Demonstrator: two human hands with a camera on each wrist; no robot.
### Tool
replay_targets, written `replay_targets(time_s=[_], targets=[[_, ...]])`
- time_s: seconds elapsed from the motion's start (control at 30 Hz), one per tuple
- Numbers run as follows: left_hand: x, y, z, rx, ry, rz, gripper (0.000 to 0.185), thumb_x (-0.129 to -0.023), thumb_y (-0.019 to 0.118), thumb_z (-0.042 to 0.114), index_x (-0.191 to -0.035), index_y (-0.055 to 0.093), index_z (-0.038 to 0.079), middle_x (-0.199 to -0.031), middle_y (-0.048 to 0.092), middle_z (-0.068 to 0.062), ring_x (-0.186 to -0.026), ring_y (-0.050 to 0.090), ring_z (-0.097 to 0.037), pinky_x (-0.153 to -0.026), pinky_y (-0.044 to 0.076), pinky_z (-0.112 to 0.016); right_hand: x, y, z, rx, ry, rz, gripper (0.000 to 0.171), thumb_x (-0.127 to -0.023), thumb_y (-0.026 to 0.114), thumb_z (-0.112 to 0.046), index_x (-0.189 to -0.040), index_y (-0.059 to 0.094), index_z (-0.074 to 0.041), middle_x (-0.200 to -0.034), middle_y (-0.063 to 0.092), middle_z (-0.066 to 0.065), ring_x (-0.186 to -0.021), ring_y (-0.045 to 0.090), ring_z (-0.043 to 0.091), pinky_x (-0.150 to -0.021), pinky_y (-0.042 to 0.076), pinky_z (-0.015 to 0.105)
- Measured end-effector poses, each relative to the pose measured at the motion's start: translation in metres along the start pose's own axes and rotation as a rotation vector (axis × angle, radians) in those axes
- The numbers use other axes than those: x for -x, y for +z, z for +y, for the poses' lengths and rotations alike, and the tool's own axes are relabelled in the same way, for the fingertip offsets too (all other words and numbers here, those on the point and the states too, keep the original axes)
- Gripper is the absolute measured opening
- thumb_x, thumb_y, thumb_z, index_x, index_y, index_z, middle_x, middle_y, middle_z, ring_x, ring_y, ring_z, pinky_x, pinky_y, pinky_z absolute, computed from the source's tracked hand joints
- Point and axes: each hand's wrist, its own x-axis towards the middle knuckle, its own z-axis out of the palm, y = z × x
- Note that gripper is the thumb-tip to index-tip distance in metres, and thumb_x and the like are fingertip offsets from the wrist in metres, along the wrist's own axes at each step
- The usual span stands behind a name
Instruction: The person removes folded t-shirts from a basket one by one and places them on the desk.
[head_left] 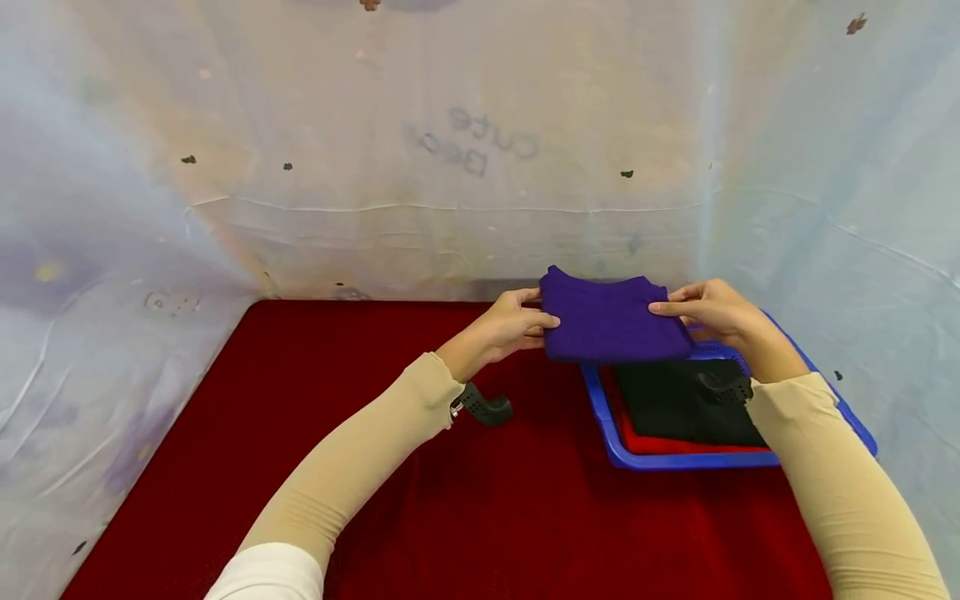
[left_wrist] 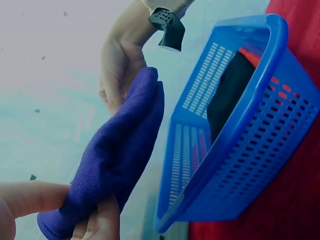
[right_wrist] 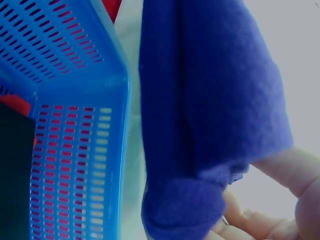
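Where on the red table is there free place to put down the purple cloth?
The red table is bare left of the blue basket and along the near edge between the sleeves. It is crowded at the right: the basket already holds black and red cloth, and both hands hold the purple cloth above it.

A folded cloth (head_left: 611, 321) hangs between the left hand (head_left: 508, 327) on its left edge and the right hand (head_left: 708, 312) on its right edge, above the far end of a basket (head_left: 675, 460). The basket sits at the table's (head_left: 480, 500) far right, with folded garments (head_left: 686, 404) stacked inside it.
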Motion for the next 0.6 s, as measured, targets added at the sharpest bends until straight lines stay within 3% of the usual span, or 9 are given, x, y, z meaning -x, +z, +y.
replay_targets(time_s=[0.2, 0.43, 0.6], targets=[[0.004, -0.012, 0.003, -0.011, -0.005, 0.022, 0.073, -0.094, 0.062, -0.007, -0.157, 0.026, 0.005, -0.141, 0.05, -0.017, -0.104, 0.065, -0.031, -0.097, 0.051, -0.045, -0.006, 0.008, -0.009, -0.004, -0.007, -0.017, 0.081, -0.099, 0.065, -0.031, -0.152, 0.022, 0.013, -0.158, 0.018, 0.031, -0.14, 0.032, 0.045, -0.098, 0.05, 0.042], [0.008, -0.026, 0.004, -0.013, -0.011, 0.035, 0.075, -0.094, 0.062, -0.007, -0.157, 0.024, 0.005, -0.139, 0.053, -0.018, -0.106, 0.065, -0.031, -0.097, 0.051, -0.045, -0.014, 0.018, -0.015, -0.01, -0.021, -0.009, 0.078, -0.098, 0.066, -0.03, -0.151, 0.027, 0.013, -0.157, 0.022, 0.029, -0.135, 0.038, 0.041, -0.094, 0.053, 0.038], [0.013, -0.037, 0.005, -0.019, -0.018, 0.045, 0.076, -0.094, 0.062, -0.006, -0.158, 0.023, 0.006, -0.134, 0.057, -0.02, -0.106, 0.065, -0.031, -0.097, 0.051, -0.045, -0.021, 0.027, -0.02, -0.028, -0.02, -0.016, 0.077, -0.099, 0.066, -0.028, -0.151, 0.026, 0.012, -0.158, 0.023, 0.028, -0.137, 0.037, 0.041, -0.1, 0.049, 0.044]])
